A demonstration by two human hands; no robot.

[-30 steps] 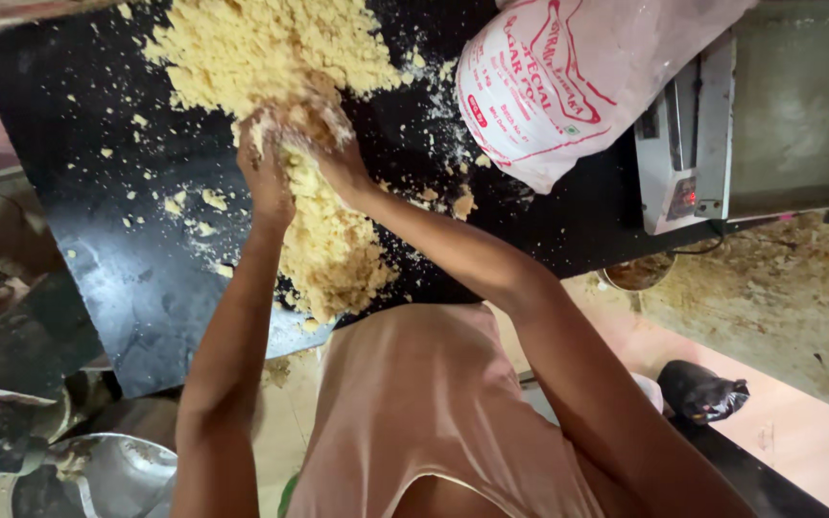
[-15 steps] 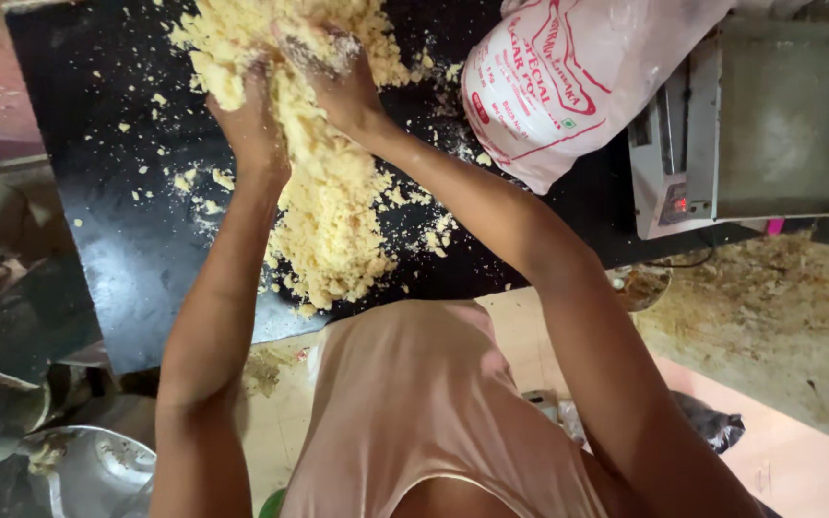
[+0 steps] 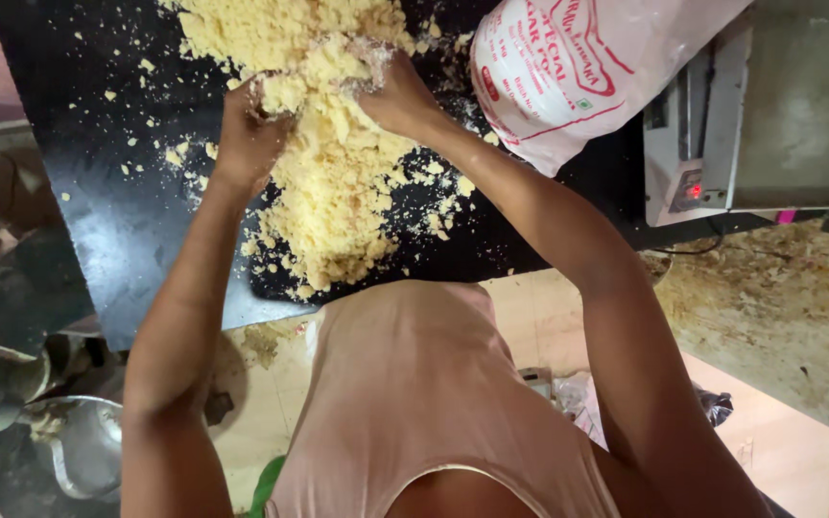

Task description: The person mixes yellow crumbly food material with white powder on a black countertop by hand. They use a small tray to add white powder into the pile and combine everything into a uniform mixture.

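While both hands press into the pale yellow crumbly dough heap [image 3: 333, 163] on the black stone counter [image 3: 117, 221], the left hand [image 3: 247, 139] at nine o'clock and right hand [image 3: 395, 96] at two o'clock curl, half closed, around clumps. It looks soft, loose, best scooped from the edges.

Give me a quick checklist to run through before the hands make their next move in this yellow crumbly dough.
1. Both hands on the dough: ok. The left hand and right hand press into the crumbly yellow dough pile.
2. Dough on the black slab: ok, though loose crumbs are scattered around the pile.
3. Pile clear of the slab's near edge: not ok, its lower end lies close to it.
4. White printed sack clear of the hands: ok, but beside the right wrist.
5. Scale kept out of the crumbs: cannot tell.
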